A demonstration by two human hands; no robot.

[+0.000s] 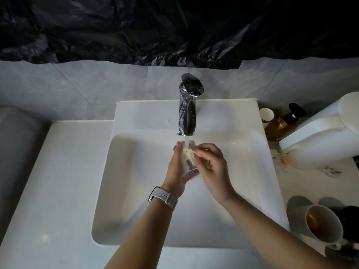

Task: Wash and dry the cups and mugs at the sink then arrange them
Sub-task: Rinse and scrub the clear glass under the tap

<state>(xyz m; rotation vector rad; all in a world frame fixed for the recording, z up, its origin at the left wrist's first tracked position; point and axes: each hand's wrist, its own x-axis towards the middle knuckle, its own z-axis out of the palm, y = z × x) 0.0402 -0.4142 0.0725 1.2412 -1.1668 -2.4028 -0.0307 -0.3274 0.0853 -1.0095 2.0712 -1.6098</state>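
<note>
Holding a clear glass (189, 167) over the sink (136, 191), a person rinses it under running water. Left hand (177, 167) wraps round the glass from the left side, fingers curled on it, glass tipped w/ its mouth toward the tap. Right hand (210, 164) pinches a small pale yellow sponge (188, 152) at the glass mouth, fingertips bent round it. A white watch (163, 197) sits on the left wrist; a thin bracelet (230, 196) on the right.

Water (186, 141) falls from a chrome tap (187, 107) straight onto the glass rim & sponge. Sink is white, square-ish, set in a white counter (58, 181).

On the counter at the right, near the front edge: a white mug (324, 224) w/ brownish residue inside, tilted toward the viewer, and just beside it a dark mug (351, 220), partly cut off by the frame edge. Farther back on the right: an amber pump bottle (279, 125) w/ black top, and a small jar (266, 115) w/ a white lid next to it. A white toilet tank (326, 133) stands beyond them. Behind the tap, grey wall tile (77, 88); above that, crumpled black plastic sheet (155, 26) covers the wall.
</note>
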